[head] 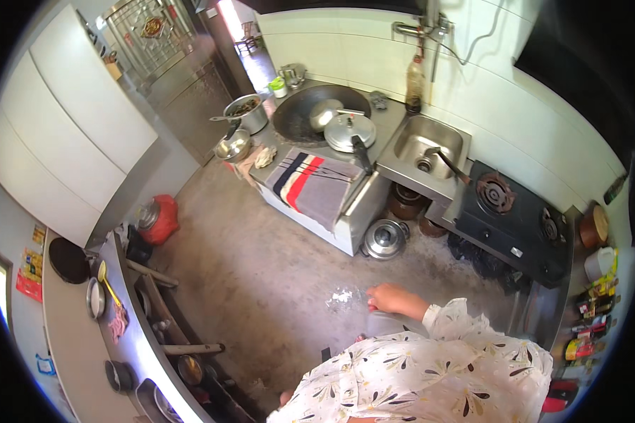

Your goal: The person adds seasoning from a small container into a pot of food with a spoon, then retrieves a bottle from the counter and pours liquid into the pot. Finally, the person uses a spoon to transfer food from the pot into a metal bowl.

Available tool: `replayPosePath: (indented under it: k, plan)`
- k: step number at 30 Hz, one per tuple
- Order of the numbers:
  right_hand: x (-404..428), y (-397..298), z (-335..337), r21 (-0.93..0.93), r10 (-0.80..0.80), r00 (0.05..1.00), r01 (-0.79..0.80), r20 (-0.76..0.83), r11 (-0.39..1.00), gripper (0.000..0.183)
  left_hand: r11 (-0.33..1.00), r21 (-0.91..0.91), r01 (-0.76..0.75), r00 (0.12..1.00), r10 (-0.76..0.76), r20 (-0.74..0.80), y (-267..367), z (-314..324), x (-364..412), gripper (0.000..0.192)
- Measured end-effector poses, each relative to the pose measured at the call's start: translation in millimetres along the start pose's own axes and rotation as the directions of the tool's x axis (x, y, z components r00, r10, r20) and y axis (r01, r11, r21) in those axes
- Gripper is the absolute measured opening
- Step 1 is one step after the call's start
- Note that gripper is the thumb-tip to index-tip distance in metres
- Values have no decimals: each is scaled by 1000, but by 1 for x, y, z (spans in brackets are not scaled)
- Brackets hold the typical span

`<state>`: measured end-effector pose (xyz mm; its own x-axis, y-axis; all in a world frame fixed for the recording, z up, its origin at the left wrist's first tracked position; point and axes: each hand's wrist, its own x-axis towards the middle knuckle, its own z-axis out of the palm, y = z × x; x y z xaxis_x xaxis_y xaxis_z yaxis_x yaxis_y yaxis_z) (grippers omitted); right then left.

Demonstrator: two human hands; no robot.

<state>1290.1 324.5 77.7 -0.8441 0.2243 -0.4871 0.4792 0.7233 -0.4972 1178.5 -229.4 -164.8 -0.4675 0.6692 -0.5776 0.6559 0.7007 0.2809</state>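
My right hand (394,300) reaches out of a white patterned sleeve (450,315), low over the concrete floor. Its fingers are curled on a small red object (371,307), too small to name. Just under the hand is a grey translucent thing (397,321), partly covered by the shirt (418,375). A bright, shiny patch (344,299) shows on the floor beside the fingertips; whether it is clear plastic or glare I cannot tell. Small bits of skin peek out at the shirt's edge, but I cannot make out whether they belong to my left hand or a foot.
Ahead stands a counter with a wok (291,113), a pressure cooker (349,132) and a striped towel (317,185). A steel sink (428,145) and a gas stove (513,222) adjoin it. A lidded pot (384,239) sits on the floor. Shelving (79,338) runs along the left.
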Motion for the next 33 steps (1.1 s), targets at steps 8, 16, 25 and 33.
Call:
replayPosePath:
  k: [8,16,25,33]
  plan:
    - [173,-55,-72,-205,-38,996,55,87,977,31,900,-405,159,976,-206,-76,-72,-37,41,18]
    - [362,-125,-209,-121,-264,961,253,-87,960,29,646,-732,218,914,-399,-80,-105,-170,104,17]
    - [574,-255,-364,84,-440,731,557,-521,826,34,248,-951,187,851,-524,31,-189,-278,188,16]
    - [748,-347,-418,21,-137,525,283,-840,959,51,-7,-991,137,847,-518,121,-374,-412,301,15]
